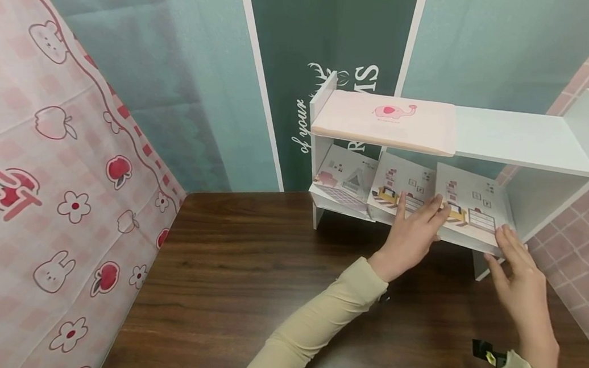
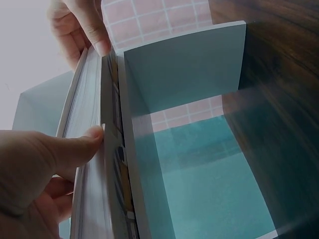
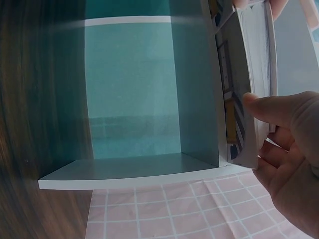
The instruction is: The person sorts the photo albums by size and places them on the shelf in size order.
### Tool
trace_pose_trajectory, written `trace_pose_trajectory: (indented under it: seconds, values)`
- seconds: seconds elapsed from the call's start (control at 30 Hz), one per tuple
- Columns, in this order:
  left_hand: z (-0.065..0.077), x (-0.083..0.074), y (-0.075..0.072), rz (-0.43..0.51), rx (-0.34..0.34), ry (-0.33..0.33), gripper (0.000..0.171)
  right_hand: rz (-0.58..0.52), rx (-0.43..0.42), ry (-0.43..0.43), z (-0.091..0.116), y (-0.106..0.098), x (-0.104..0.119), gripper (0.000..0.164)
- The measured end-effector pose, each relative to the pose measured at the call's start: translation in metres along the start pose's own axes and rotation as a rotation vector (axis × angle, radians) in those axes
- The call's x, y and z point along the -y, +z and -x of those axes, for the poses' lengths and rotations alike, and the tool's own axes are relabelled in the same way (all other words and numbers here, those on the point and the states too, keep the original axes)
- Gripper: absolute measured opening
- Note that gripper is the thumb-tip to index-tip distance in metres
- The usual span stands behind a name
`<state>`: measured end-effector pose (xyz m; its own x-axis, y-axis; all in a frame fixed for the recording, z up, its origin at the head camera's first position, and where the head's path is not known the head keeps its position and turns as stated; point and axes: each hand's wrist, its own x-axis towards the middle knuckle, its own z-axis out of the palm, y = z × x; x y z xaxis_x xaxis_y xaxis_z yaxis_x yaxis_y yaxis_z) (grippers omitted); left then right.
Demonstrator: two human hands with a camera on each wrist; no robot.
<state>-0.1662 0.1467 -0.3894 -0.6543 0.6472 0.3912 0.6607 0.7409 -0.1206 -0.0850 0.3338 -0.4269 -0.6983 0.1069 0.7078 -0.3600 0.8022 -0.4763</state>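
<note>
On the lower board of a white shelf (image 1: pixel 528 140), a thick book (image 1: pixel 465 201) with a room drawing on its cover lies tilted back at the right end. My left hand (image 1: pixel 411 235) holds its left side, thumb along the edge in the left wrist view. My right hand (image 1: pixel 524 280) grips the lower right corner; the right wrist view shows the thumb on one cover and fingers curled round the other side of the book (image 3: pixel 256 55). A similar book (image 1: pixel 402 177) leans just left of it, partly behind my left hand. Farther left lies a book with a tent drawing (image 1: pixel 349 173).
A pink elephant-print book or folder (image 1: pixel 386 122) lies on the upper board, left of its bare white part. The shelf stands on a dark wooden table (image 1: pixel 227 259). Patterned pink cloth (image 1: pixel 78 192) hangs at the left, pink tile-print covering (image 1: pixel 577 249) at the right.
</note>
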Motion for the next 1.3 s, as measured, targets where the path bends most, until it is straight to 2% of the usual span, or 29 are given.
trace_pose_trajectory:
  seconds: [0.3, 0.67, 1.03, 1.3]
  values:
    - [0.001, 0.002, -0.002, 0.009, 0.024, -0.019, 0.062, 0.003, -0.001, 0.008, -0.002, 0.003, 0.001, 0.063]
    - [0.006, 0.004, 0.001, -0.024, 0.004, -0.017, 0.062, -0.006, 0.019, 0.004, 0.002, 0.005, 0.004, 0.055]
    - [0.012, 0.007, 0.001, -0.045, -0.058, -0.001, 0.063, -0.051, -0.017, -0.013, -0.002, 0.010, 0.013, 0.047]
    - [0.019, 0.013, -0.002, -0.052, -0.089, 0.040, 0.059, -0.084, -0.064, -0.079, -0.006, 0.018, 0.020, 0.054]
